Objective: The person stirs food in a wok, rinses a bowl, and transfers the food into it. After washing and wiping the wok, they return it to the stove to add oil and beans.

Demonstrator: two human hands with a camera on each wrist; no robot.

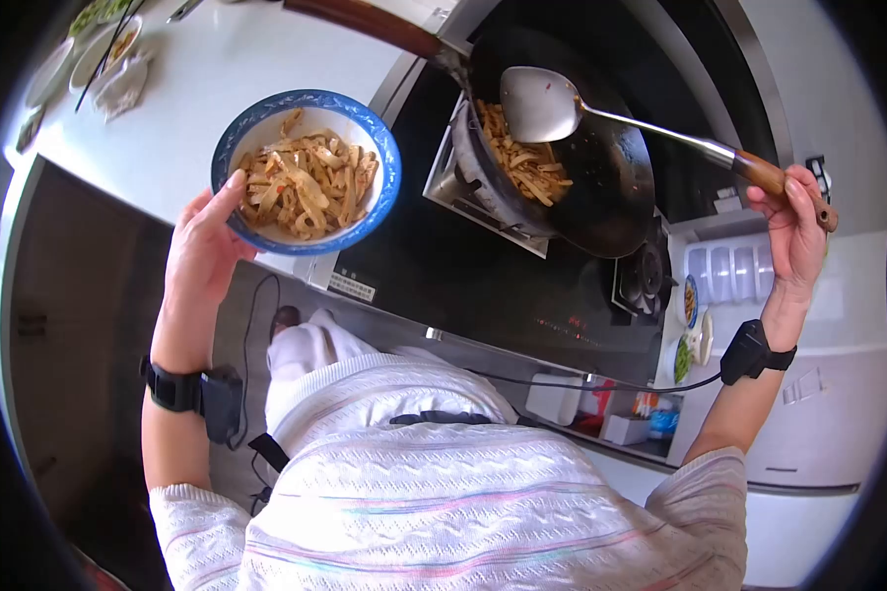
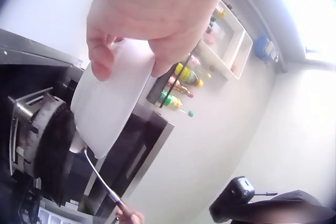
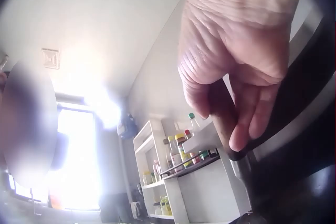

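Observation:
In the head view my left hand [image 1: 205, 236] holds a blue-rimmed bowl [image 1: 391, 169] by its near left edge, thumb over the rim. Cooked pale-brown strips [image 1: 310, 187] fill much of it. The left wrist view shows the bowl's white outside [image 2: 113, 92] tilted, with fingers against it. My right hand [image 1: 798, 236] grips the wooden handle of a metal wok spatula [image 1: 542, 103]. Its broad blade is over the wok [image 1: 616, 192], overlapping more strips [image 1: 537, 179] along the left side. In the right wrist view, fingers wrap the spatula handle [image 3: 223, 119].
The wok's wooden handle [image 1: 375, 25] sticks out left over the white counter [image 1: 182, 64]. A dish with chopsticks [image 1: 108, 54] stands at the far left. Another burner [image 1: 643, 281] lies right of the wok. Bottles [image 2: 186, 74] line a wall rack.

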